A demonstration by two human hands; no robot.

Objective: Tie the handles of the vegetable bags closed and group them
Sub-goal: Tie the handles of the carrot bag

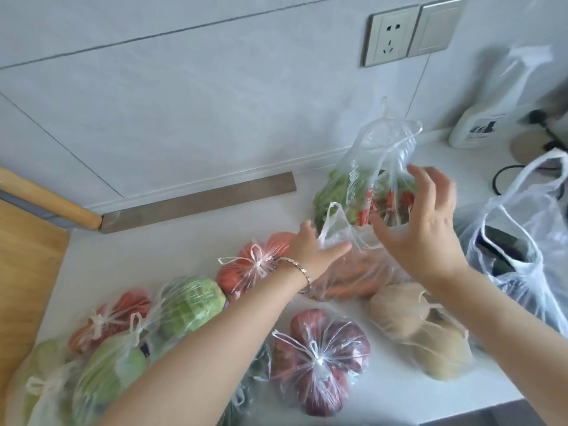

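Note:
Several clear plastic vegetable bags lie on the white counter [196,238]. My left hand [316,249], with a bracelet on its wrist, grips one handle of the untied carrot bag [353,275]. My right hand [421,222] hovers open just right of that handle, fingers spread, in front of an upright untied bag of greens and red chillies [365,192]. Knotted bags lie nearer: tomatoes [255,265], a green cabbage [190,305], red onions [319,358], another tomato bag [110,315] and green vegetables [104,367]. A potato bag [421,327] lies at the right; its knot is unclear.
A white bag with dark contents [522,259] stands open at the far right. A spray bottle [488,118] and a black cable [504,179] sit by the back wall. A wooden board [24,265] and a rolling pin [46,201] lie at the left.

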